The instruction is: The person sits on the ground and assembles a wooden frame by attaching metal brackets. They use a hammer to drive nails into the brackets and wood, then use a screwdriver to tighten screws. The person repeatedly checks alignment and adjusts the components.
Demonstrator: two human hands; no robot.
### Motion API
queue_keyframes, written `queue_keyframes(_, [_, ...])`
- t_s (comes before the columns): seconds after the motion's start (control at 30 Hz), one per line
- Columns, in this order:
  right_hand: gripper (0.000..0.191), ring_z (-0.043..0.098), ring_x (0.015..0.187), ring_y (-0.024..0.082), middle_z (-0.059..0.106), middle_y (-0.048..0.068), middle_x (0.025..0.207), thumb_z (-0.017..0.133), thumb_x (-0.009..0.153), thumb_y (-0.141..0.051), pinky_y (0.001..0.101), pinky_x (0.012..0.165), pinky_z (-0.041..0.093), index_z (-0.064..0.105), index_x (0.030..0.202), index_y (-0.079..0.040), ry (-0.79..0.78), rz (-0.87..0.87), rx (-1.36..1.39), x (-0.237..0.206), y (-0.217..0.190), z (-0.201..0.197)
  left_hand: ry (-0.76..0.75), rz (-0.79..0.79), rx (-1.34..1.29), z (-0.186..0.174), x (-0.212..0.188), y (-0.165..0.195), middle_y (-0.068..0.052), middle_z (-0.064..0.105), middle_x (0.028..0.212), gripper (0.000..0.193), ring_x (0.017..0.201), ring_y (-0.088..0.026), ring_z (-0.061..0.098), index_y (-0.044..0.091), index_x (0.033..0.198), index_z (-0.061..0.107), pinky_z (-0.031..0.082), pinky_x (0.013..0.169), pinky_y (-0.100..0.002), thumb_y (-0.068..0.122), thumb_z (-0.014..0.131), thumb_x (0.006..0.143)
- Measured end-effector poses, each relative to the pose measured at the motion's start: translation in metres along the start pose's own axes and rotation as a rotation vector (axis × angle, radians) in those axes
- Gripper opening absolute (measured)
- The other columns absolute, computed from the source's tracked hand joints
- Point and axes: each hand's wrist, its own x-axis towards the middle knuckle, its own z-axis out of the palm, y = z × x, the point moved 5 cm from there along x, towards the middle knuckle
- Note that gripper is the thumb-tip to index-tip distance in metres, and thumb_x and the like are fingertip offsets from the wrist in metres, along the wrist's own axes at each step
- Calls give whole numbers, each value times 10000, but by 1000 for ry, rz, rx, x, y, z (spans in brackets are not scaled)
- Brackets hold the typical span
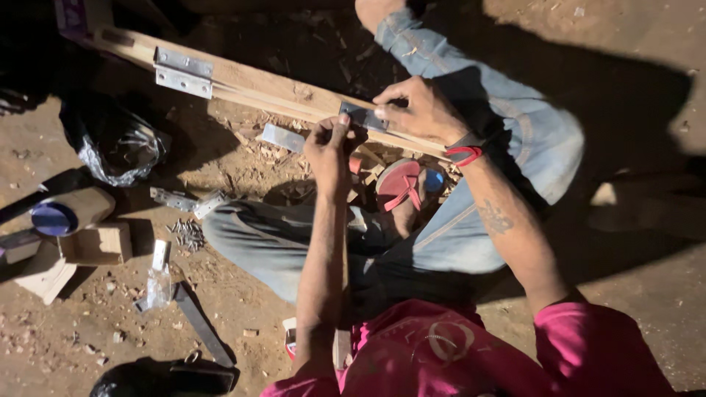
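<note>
So the metal hinge (362, 115) sits flat on the long wooden strip (257, 81), which runs across the dirt floor (66, 345) from about 10 o'clock down toward 3 o'clock. The right hand (421, 110) is pinching the hinge's right end, fingers closed on it, pinning it to the wood. The left hand (331, 151) is curled shut just below it at 7 o'clock, looks like it's around a thin tool handle, but I can't really tell what's in there.

Looks to me like the hinge is being lined up or fastened. Next move calls for holding it dead still while the left hand works, since it could slide easily.

Farther out: a second hinge (182, 72) already on the strip at 10 o'clock, loose hinges (187, 200) and a pile of screws (188, 234) at 8 o'clock.
</note>
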Motion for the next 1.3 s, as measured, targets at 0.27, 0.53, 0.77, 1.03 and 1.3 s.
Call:
queue_keyframes(0.27, [322, 700, 733, 198, 738, 105, 838, 730, 958, -335, 331, 683, 524, 761, 1038, -24, 134, 103, -1, -10, 4, 13, 88, 1, 152, 3, 8, 4, -103, 726, 750, 200, 628, -145, 719, -50, 848, 679, 649, 588, -303, 117, 785, 875])
queue_keyframes(0.53, [387, 703, 838, 159, 756, 72, 891, 744, 1007, -418, 340, 774, 524, 766, 982, -32, 112, -151, 78, 5, 12, 17, 123, 95, 161, 4, 5, -1, -117, 718, 754, 205, 633, -145, 683, -37, 833, 657, 618, 582, -300, 107, 792, 892])
queue_keyframes(0.77, [344, 681, 748, 172, 737, 56, 879, 801, 918, -369, 344, 655, 502, 754, 953, -30, 77, -2, 96, 6, 6, 12, 131, 162, 249, 2, 1, -3, -116, 731, 797, 195, 670, -153, 710, -38, 875, 677, 657, 640, -311, 122, 783, 905])
queue_keyframes(1.03, [291, 653, 710, 101, 738, 51, 867, 819, 924, -316, 266, 582, 515, 758, 966, -34, 79, -95, 116, 19, 1, 13, 152, 94, 95, 5, -4, -6, -131, 722, 779, 218, 666, -166, 708, -49, 864, 641, 632, 620, -308, 107, 790, 895])
queue_keyframes(1.3, [287, 593, 614, 98, 730, 50, 755, 833, 900, -354, 298, 549, 443, 799, 938, -71, 2, 6, 64, 39, -11, 20, 117, 150, 104, 5, -4, -4, -125, 716, 793, 209, 670, -162, 693, -40, 892, 625, 616, 615, -304, 92, 786, 912])
